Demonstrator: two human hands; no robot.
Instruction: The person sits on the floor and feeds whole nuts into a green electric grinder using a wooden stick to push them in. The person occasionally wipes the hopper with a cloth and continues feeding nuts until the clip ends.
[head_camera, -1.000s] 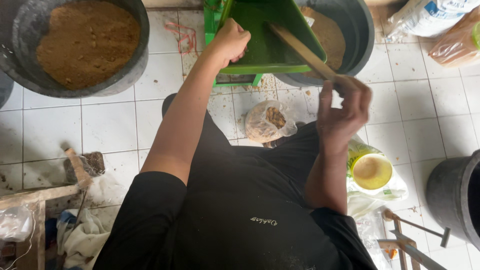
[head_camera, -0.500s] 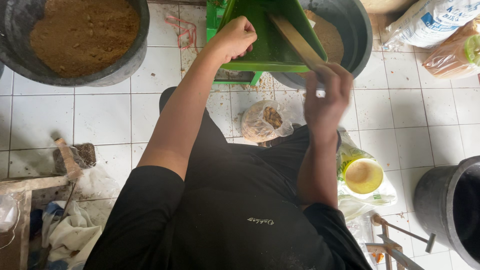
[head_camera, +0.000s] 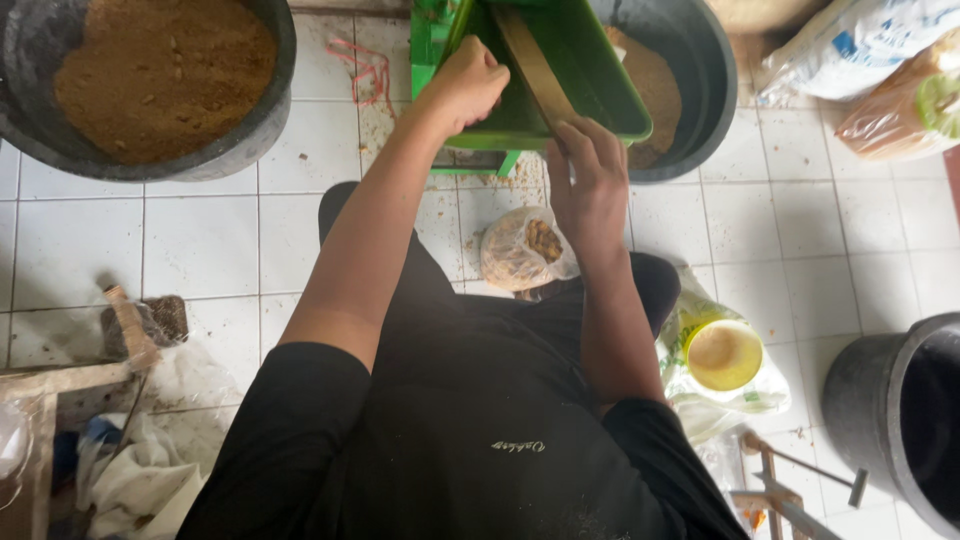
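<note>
My left hand (head_camera: 468, 85) grips the near rim of a green plastic tray (head_camera: 585, 75), which is tilted over a dark tub (head_camera: 690, 90) holding brown powder. My right hand (head_camera: 590, 185) holds the lower end of a flat wooden stick (head_camera: 530, 65) that lies inside the tray. A small clear bag (head_camera: 520, 250) with brown bits in it sits on the white tiled floor just below my hands, in front of my knees.
A large dark tub of brown powder (head_camera: 160, 80) stands at the upper left. A yellow-lidded jar in a plastic bag (head_camera: 725, 355) lies at my right. A dark bucket (head_camera: 900, 420) is at the far right, bags (head_camera: 880, 60) at the upper right, cloth and wood scraps (head_camera: 120, 440) at the lower left.
My right hand has slid leftward and up along the stick, closer to the tray's rim. The view has shifted so the tubs sit higher in the frame. My left hand keeps its grip.
</note>
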